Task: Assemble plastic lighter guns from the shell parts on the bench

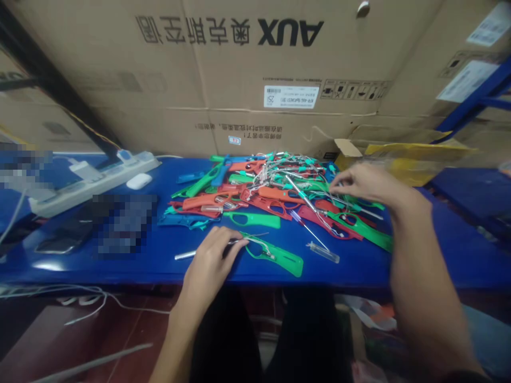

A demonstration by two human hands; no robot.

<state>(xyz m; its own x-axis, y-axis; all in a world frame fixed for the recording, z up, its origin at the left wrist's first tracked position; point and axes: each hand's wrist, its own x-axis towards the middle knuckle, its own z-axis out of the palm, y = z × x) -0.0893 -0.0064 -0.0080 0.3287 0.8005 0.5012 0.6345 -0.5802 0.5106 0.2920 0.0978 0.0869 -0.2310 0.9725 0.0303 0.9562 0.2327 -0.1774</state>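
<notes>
Near the table's front edge, my left hand (213, 252) is closed around the neck end of a green gas lighter shell (281, 258). Thin wires lie in that shell, and a silver metal tube (186, 255) sticks out to the left of the hand. My right hand (361, 186) is at the right side of a heap of lighter parts, its fingers pinched together; what they hold, if anything, I cannot make out. Orange shell halves (279, 195) and metal tubes with wires (299, 191) fill the heap. A thin screwdriver (309, 231) lies beside a clear plastic lighter tank (324, 252).
Behind the blue table (159, 271) stands a large cardboard box (179, 80). A white power strip (99, 178), a white earbud case (139, 181) and a dark phone (67, 234) lie at the left. Yellow-taped cardboard (411, 159) is at the right.
</notes>
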